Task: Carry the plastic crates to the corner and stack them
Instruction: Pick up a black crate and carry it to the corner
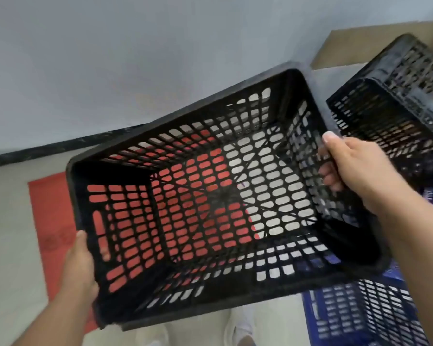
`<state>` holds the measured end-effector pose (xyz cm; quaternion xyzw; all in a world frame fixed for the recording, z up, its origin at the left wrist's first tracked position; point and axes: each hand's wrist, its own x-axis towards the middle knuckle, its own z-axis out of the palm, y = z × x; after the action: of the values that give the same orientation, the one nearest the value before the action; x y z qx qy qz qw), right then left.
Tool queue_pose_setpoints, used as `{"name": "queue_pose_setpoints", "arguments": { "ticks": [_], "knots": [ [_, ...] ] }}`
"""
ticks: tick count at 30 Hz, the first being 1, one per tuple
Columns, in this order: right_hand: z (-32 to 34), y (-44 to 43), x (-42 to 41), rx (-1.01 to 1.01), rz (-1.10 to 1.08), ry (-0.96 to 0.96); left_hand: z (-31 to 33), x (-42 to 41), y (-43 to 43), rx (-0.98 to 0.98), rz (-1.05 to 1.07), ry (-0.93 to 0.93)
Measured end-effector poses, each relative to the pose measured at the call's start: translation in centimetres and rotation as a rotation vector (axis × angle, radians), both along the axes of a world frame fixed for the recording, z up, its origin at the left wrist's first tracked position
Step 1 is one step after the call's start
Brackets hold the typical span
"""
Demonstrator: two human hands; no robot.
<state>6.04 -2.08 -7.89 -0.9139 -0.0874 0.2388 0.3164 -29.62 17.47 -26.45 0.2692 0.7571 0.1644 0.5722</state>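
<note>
Black plastic crate (210, 196) is up in the air btwn both hands, open top facing the camera, tilted so its right end sits higher. Through the slotted base you see a red mat (50, 221) and pale floor (8, 233) below, w/ the wall's dark skirting (48, 148) just beyond the far rim.

Left hand (79, 273) wraps the near-left rim: thumb on top edge, fingers curled under and outside, pressed tight on the plastic. Right hand (355, 168) clamps the right end wall, thumb over the rim, fingertips (328, 171) poking thru to the inside face. Both are closed on the crate, no slack visible.

A second black crate (398, 108) stands tilted at upper right, near the carried one's right end but apart from it. Blue crate (355, 318) sits low right, partly under the carried one's near-right corner.

Step looks like mid-carry, stack not made yet. To do it well: level the crate first, keep the right end clear of the other black crate, line rims up square before lowering, and get fingertips out of the slots before it seats.
</note>
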Motion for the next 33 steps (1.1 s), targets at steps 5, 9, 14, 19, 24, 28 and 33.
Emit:
{"name": "queue_pose_setpoints", "arguments": {
  "ticks": [5,9,14,19,24,28,33],
  "knots": [
    [-7.6,3.1,-3.3,-0.049,-0.002,0.056,0.3,-5.1,3.9,0.092,0.008,0.172],
    [-14.8,5.7,-6.3,-0.078,0.048,0.190,-0.9,-8.8,6.2,0.121,0.041,0.199],
    [-22.3,8.6,-9.1,-0.128,0.104,0.243,-4.5,-11.7,8.3,0.178,0.094,0.281],
    [-27.8,9.6,-9.1,-0.124,0.215,0.233,-8.6,-12.3,9.3,0.178,0.090,0.251],
    [-28.0,8.7,-10.2,0.019,0.142,0.261,-11.1,-14.4,8.9,0.124,0.001,0.241],
    [-27.3,8.1,-12.0,0.053,-0.053,0.318,-9.7,-14.7,9.2,0.112,-0.017,0.179],
    [-24.1,10.9,-12.9,0.061,-0.037,0.257,-7.8,-16.8,9.4,0.125,0.071,0.186]
  ]
}}
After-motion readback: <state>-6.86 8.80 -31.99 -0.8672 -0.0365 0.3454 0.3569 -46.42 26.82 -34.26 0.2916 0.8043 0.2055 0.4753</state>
